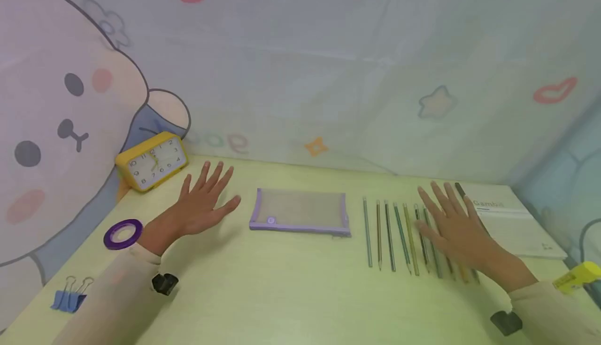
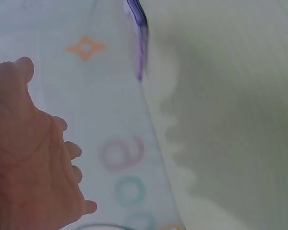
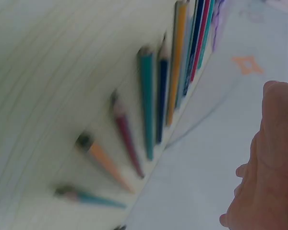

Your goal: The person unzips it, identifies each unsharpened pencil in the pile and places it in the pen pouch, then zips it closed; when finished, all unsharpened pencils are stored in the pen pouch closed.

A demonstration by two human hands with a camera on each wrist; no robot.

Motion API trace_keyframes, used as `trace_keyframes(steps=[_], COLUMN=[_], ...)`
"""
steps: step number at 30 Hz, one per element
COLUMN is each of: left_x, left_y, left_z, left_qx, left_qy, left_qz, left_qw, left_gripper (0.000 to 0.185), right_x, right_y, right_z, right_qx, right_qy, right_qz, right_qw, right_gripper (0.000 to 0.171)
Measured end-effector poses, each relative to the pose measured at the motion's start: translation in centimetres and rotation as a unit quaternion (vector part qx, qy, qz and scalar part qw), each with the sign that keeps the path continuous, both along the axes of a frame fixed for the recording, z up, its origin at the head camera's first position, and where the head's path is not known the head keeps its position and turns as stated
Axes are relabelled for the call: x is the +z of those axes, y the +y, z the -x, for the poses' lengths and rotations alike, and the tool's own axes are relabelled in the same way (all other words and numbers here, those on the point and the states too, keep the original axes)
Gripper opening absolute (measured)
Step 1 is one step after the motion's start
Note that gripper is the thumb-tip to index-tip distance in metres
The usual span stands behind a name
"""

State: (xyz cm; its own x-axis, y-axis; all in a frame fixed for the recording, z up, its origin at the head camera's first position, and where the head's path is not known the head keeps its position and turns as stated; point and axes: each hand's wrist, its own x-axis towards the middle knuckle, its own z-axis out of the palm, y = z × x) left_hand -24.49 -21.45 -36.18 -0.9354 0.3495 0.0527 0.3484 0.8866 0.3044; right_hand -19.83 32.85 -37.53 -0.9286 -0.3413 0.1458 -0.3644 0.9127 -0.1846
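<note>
A mesh pencil pouch [image 1: 300,212] with purple trim lies flat at the middle of the pale green table [image 1: 281,293]. Its purple edge [image 2: 140,38] shows in the left wrist view. To its right lies a row of several coloured pencils [image 1: 389,235], seen close in the right wrist view [image 3: 149,105]. My left hand [image 1: 204,201] is open, fingers spread, hovering left of the pouch and holding nothing. My right hand [image 1: 457,227] is open with fingers spread above the right end of the pencil row, hiding some of them.
A yellow alarm clock [image 1: 152,161] stands at the back left. A purple tape roll [image 1: 123,233] and blue binder clips [image 1: 70,295] lie near the left edge. A white notebook [image 1: 516,225] and a yellow object [image 1: 577,276] sit at the right.
</note>
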Motion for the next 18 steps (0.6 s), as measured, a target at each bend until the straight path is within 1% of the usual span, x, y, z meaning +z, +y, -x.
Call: trace_keyframes(steps=[3, 6, 11, 15, 18], left_x=[0.5, 1.0, 1.2, 1.5, 1.9], left_y=[1.7, 3.4, 5.4, 6.7, 7.7], left_z=[-0.6, -1.1, -1.7, -1.6, -1.3], left_qx=[-0.034, -0.069, -0.104, -0.129, -0.156], left_qy=[-0.001, 0.0, -0.006, -0.013, -0.007], left_qz=[0.003, 0.006, 0.009, 0.0, -0.019], left_qw=[0.9994, 0.9976, 0.9945, 0.9916, 0.9876], left_gripper=[0.079, 0.079, 0.081, 0.087, 0.094], right_x=[0.2, 0.4, 0.3, 0.3, 0.1], right_y=[-2.3, -3.9, -5.8, -6.8, -7.4], right_z=[-0.4, -0.3, 0.0, 0.7, 1.3], right_qx=[0.026, 0.049, 0.077, 0.103, 0.124], right_qy=[-0.001, -0.001, 0.003, 0.005, -0.006], right_qz=[0.003, -0.003, -0.006, 0.012, 0.011], right_qw=[1.0, 0.999, 0.997, 0.995, 0.992], right_gripper=[0.076, 0.076, 0.078, 0.085, 0.091])
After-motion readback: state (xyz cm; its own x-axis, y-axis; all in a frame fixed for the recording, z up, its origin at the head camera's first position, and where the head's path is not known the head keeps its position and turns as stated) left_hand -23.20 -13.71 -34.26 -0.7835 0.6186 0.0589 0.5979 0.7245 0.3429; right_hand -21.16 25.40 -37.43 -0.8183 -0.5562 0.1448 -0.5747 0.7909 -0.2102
